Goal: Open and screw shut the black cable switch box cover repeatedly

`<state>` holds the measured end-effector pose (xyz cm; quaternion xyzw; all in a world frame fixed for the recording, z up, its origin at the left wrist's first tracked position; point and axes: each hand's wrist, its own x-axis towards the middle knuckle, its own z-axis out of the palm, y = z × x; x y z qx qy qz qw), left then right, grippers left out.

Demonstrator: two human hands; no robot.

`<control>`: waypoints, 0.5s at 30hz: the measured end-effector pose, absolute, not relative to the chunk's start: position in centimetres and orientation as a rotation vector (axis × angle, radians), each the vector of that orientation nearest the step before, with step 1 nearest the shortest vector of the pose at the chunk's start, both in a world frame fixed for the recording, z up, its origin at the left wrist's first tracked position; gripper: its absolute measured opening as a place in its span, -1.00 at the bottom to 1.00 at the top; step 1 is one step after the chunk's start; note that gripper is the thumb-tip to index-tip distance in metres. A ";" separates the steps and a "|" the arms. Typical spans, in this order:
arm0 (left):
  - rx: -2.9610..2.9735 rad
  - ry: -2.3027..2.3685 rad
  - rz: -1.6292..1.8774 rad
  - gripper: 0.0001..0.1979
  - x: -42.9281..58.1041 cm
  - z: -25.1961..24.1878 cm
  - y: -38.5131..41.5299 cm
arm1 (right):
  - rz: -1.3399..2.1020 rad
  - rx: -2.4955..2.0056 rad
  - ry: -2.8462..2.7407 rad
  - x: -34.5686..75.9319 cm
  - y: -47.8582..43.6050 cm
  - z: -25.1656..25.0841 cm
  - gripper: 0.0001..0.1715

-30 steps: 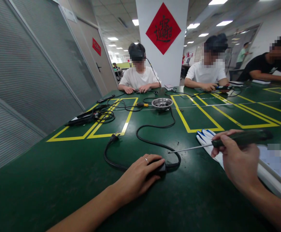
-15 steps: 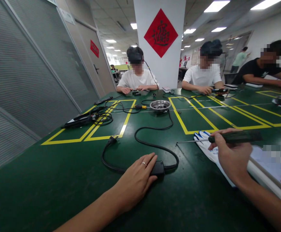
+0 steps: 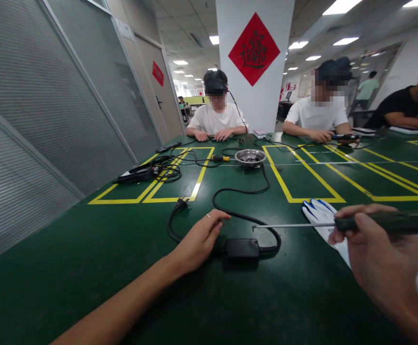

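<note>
Green table (image 3: 86, 268) with yellow tape (image 3: 194, 184) frames is stretching across a bright workshop, and other people are sitting at its far side. At the left, a cable bundle (image 3: 147, 170) is lying inside one frame. Nearer, the left hand (image 3: 197, 239) is resting flat on the table, fingers loosely spread and holding nothing. The black power adapter (image 3: 242, 248) is lying just beside it, to its right, with its long axis running left to right. I cannot tell if they are touching. Its cord (image 3: 230, 196) is looping away toward a plug (image 3: 181, 203) and a metal bowl (image 3: 250, 156). The right hand (image 3: 381, 254) is closing around the dark handle of a long screwdriver (image 3: 295, 225), whose shaft is pointing left, its tip hanging over the adapter's right end. A white glove (image 3: 318, 215) is lying under the shaft. The left hand is the nearer one to the adapter.
</note>
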<state>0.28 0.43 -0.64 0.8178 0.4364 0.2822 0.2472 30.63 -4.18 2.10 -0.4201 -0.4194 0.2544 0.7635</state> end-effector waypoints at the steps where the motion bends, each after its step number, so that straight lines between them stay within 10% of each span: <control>1: 2.213 1.194 0.779 -0.74 0.1 -0.7 0.7 | 0.616 -0.897 -0.922 30.3 -4.5 2.0 -0.84; 15: 2.178 1.166 0.743 -0.75 0.5 -1.0 0.3 | 0.892 -0.907 -1.023 28.3 -6.2 0.0 -0.79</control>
